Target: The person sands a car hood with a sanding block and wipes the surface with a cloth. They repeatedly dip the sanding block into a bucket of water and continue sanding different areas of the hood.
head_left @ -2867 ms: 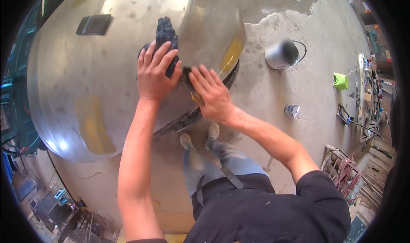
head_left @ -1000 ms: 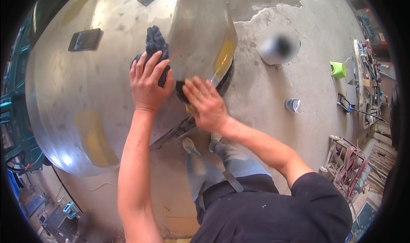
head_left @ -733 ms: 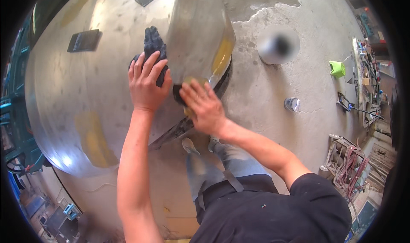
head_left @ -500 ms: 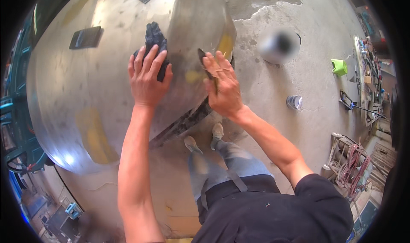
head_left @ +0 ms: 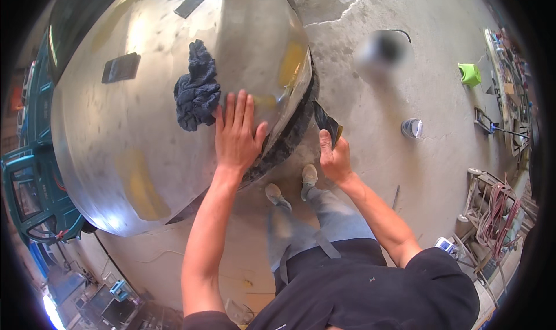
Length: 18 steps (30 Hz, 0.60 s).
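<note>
1 black pad [head_left: 326, 121] juts beyond right fingers [head_left: 326, 142] pinching it; spread left fingers [head_left: 239, 113] lie beside blue cloth [head_left: 197, 96].

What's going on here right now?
A person's left hand lies flat on a curved metal panel, close beside a crumpled dark cloth. The right hand grips a thin dark piece, held beyond the panel's edge. A dark flat slab rests farther left on the panel.

bucket [head_left: 384, 47]: blurred, on grey floor [head_left: 370, 107] | small can [head_left: 412, 128]: on floor, below bucket in view | green tub [head_left: 469, 74]: right of bucket | pinkish hose [head_left: 498, 217]: coiled, lower right | teal cab [head_left: 41, 198]: far left
</note>
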Available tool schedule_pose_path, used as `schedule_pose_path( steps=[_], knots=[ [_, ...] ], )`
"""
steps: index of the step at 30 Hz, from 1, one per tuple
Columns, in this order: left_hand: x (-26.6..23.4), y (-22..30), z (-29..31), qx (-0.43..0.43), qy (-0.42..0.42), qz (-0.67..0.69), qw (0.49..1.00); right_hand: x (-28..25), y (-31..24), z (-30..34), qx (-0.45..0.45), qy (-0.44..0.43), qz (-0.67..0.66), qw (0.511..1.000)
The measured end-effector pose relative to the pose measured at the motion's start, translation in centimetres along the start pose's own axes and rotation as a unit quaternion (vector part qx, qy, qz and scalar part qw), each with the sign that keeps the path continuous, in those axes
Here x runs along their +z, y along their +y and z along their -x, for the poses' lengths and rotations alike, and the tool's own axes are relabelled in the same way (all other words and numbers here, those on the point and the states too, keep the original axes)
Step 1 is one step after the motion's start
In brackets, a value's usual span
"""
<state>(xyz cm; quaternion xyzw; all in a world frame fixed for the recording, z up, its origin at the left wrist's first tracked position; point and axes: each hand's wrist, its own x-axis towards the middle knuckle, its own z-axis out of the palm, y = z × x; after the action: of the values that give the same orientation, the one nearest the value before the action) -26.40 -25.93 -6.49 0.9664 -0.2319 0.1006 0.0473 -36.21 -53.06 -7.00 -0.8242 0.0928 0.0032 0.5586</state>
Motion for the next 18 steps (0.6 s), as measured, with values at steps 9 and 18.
schedule_pose_path(
  steps=[9,18],
  knots=[
    [0.3,0.1,-1.5,0.006,-0.001,0.031,0.999,4.9,-3.2,-4.6,-0.211,0.060,0.027,0.975],
    [-2.7,-1.2,3.6,0.040,-0.064,0.054,0.996,11.6,-3.1,-8.5,-0.311,0.048,0.239,0.919]
  ],
)
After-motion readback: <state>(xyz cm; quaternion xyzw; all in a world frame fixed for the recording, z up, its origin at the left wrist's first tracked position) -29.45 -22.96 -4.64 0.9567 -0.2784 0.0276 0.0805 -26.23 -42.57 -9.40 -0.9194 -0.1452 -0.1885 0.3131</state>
